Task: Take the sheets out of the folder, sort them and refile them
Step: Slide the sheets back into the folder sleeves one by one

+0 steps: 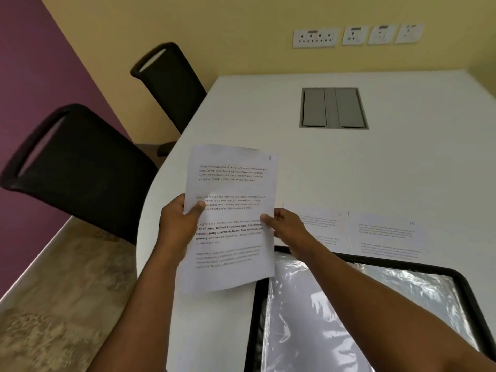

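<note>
I hold a printed sheet (230, 210) up above the white table (375, 167). My left hand (178, 224) grips its left edge, thumb over the text. My right hand (284, 226) pinches its right edge. Whether one sheet or a thin stack is held, I cannot tell. A black folder (456, 275) lies open at the lower right, its clear plastic sleeves (322, 318) glinting. Two more printed sheets lie flat on the table beyond the folder, one (322, 226) just behind my right hand and another (389, 237) to its right.
Two black chairs (80, 162) (171, 84) stand along the table's curved left edge. A grey cable hatch (332, 108) is set into the tabletop farther back. Wall sockets (357, 36) line the yellow wall.
</note>
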### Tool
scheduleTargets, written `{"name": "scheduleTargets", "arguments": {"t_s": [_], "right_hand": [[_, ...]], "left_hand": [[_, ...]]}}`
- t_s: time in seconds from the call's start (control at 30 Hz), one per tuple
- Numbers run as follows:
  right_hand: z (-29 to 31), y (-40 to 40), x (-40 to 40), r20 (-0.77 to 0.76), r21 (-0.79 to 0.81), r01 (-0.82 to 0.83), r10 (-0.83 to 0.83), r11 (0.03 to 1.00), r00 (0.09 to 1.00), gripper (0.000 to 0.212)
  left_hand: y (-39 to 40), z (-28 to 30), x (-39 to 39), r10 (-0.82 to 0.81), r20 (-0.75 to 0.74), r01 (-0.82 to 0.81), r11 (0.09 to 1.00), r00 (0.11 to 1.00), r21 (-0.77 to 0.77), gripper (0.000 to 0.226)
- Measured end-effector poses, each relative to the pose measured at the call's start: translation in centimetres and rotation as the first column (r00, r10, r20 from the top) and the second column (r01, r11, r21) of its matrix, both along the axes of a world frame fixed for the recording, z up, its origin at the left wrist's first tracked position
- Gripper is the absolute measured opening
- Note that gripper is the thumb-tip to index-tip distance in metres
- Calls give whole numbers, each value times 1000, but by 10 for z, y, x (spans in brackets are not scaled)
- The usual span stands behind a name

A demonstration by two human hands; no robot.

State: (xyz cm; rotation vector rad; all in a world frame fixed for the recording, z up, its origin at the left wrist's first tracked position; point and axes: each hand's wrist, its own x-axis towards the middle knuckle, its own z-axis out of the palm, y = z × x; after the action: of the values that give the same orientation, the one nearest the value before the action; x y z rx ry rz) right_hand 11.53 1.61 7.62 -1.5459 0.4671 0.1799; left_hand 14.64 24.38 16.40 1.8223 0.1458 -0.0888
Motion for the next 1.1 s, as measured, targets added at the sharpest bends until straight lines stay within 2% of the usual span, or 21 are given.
{"name": "scheduleTargets", "arguments": {"t_s": [0.07, 0.17, 0.27, 0.5, 0.73, 0.9, 1.1], "right_hand": [[13, -7, -18, 38, -21, 24, -23, 999, 999, 24], [29, -23, -49, 65, -114, 59, -52, 992, 997, 29], [33, -47, -85, 75, -185, 90, -77, 979, 994, 19], [14, -107, -178, 31, -189, 234, -233, 954, 972, 15], [-6, -176, -252, -22, -146, 337, -343, 930, 939, 15], [-13, -222, -286, -58, -153, 380, -393, 912, 918, 10], [-40, -265, -312, -108, -129, 359, -373, 925, 922, 16]], "left_hand": [[-2, 2, -13, 8, -52, -11, 997, 999, -71, 20], [-14, -2, -33, -9, -105, -6, 990, 994, -140, 19], [-37, -13, -56, -56, -159, 29, 985, 986, -169, 17], [-103, -45, -113, -203, -285, 146, 967, 937, -208, 18], [-176, -73, -163, -315, -362, 284, 949, 878, -137, 22], [-226, -91, -187, -311, -416, 285, 950, 855, -125, 14], [-268, -102, -212, -296, -424, 302, 952, 856, -55, 9]]}}
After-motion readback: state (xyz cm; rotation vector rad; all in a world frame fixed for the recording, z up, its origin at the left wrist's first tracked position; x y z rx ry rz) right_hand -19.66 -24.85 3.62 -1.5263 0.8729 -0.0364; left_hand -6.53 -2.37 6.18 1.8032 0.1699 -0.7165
